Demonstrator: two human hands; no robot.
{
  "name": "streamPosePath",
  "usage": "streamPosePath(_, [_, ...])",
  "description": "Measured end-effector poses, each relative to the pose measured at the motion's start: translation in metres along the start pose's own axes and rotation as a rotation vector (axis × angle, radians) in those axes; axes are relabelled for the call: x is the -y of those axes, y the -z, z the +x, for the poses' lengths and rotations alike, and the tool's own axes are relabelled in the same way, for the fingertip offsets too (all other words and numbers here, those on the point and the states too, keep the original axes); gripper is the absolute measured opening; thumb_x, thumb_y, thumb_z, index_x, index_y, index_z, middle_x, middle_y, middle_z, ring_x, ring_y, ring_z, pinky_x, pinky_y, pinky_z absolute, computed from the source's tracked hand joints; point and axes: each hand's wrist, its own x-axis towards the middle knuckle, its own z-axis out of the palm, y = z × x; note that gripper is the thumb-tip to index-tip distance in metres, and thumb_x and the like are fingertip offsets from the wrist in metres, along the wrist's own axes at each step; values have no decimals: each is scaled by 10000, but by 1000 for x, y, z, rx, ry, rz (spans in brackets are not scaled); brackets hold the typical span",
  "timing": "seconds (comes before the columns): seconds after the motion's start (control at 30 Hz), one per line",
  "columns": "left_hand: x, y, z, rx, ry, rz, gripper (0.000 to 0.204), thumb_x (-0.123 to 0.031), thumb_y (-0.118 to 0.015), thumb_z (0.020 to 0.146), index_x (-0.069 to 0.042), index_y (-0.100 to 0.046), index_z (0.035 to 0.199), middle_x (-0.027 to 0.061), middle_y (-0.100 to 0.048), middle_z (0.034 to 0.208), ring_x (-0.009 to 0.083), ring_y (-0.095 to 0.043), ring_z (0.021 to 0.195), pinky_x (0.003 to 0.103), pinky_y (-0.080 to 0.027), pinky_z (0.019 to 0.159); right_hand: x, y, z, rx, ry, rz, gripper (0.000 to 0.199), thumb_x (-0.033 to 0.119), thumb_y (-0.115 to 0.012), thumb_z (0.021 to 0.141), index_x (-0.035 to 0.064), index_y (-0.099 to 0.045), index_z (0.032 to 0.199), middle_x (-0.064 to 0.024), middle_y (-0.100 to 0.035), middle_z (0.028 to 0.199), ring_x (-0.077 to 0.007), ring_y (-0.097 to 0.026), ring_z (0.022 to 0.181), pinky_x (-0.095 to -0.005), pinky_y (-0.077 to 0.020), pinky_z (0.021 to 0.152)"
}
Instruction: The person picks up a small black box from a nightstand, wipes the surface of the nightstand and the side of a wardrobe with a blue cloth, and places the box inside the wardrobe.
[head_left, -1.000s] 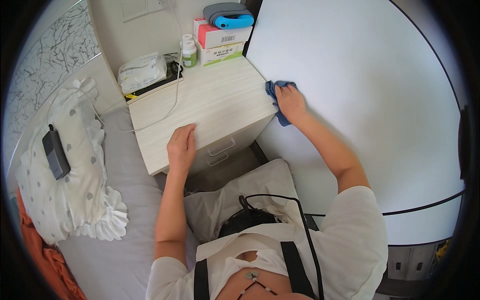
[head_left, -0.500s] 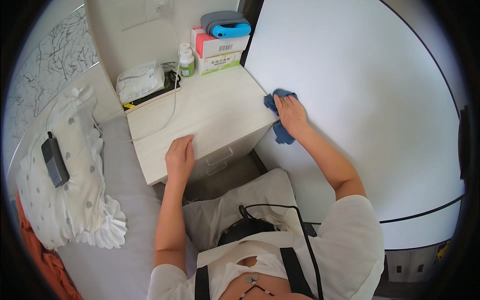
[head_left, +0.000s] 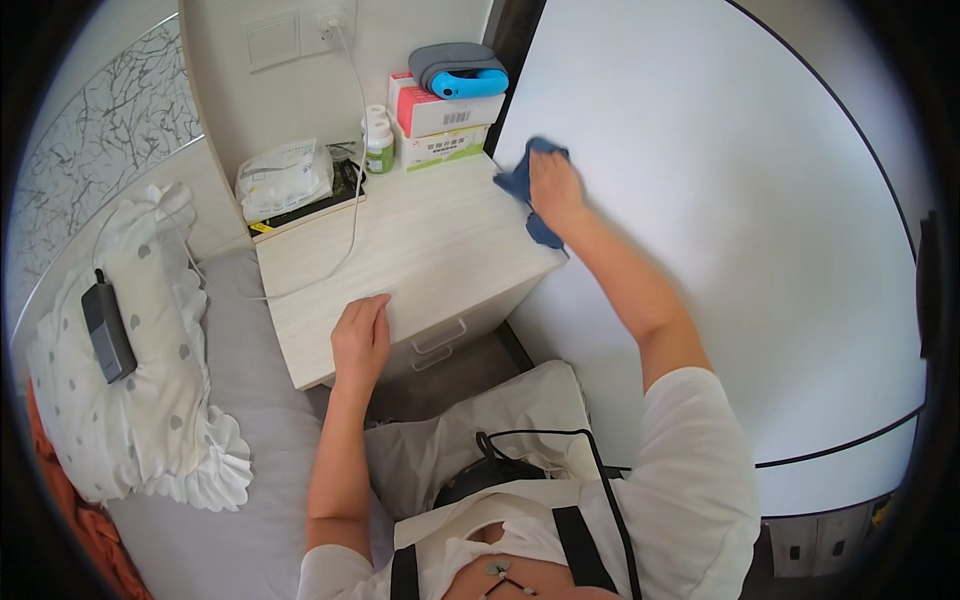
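Note:
A dark blue cloth (head_left: 518, 180) is pressed against a large white panel (head_left: 740, 240) by my right hand (head_left: 556, 192). The cloth bunches under the fingers, and its lower end hangs beside the nightstand's far right corner. On the front part of the pale wood nightstand (head_left: 430, 235) rests my left hand (head_left: 360, 345), its fingers curled together and nothing seen in them. A thin white cable (head_left: 355, 225) runs across the top, left of that hand.
Stacked boxes (head_left: 445, 145) bear a grey and blue device (head_left: 460, 75), beside white bottles (head_left: 379, 150). A white plastic packet (head_left: 285, 180) lies at the back left. On the bed, a dark power bank (head_left: 108, 330) sits on a frilled pillow (head_left: 160, 400). Two drawer handles (head_left: 440, 338) jut from the front.
My right hand has slid the cloth up and slightly left along the white panel. My left hand stays on the nightstand. The view has tilted up a little.

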Motion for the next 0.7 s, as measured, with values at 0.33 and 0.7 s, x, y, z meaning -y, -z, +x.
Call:
streamPosePath(0.33, [-2,0,0,29,2,15,175,59,-549,763,-7,-610,913,137,-607,817,286,-587,732,341,-475,632,-87,49,61,-358,-153,-66,400,106,-450,805,-16,-529,1177,-94,-545,1208,-191,-516,1048,-291,-356,927])
streamPosePath(0.7, [-2,4,-1,40,59,9,189,60,-559,750,-14,-617,915,131,-609,802,282,-592,734,344,-481,632,-23,23,-10,-98,-72,114,397,118,-453,818,6,-533,1190,-81,-519,1255,-173,-493,1091,-307,-332,952])
